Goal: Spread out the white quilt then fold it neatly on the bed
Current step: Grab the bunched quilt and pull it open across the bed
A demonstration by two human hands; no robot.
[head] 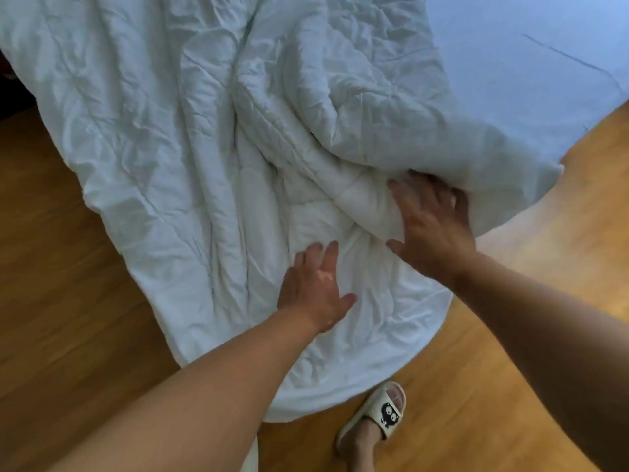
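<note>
We see the white quilt (153,114) filling most of the view. It lies rumpled and creased across the bed, and its near edge hangs over the bed's rounded near corner toward the floor. On the right side the quilt is doubled back on itself in a thick, puffy fold that runs from the far middle down to the near right.

The wooden floor (68,267) shows on the near left and along the right, with a bright patch of light on the right. At the far right, beyond the fold, a bare stretch of the bed (527,63) shows a pale blue sheet.

Our two bare forearms reach in from the near edge. The right hand (432,226) sits at the near end of the thick fold, fingers spread and fairly straight, thumb held out to the left. Its outer fingertips are tucked beneath the fold, so we cannot see how they end. The left hand (315,291) rests palm down on the flat layer of quilt just left of it, fingers relaxed and extended, grasping nothing.

Near the bottom edge, a foot in a cream slipper (377,417) with a black cartoon face stands on the floor beside the hanging quilt.
</note>
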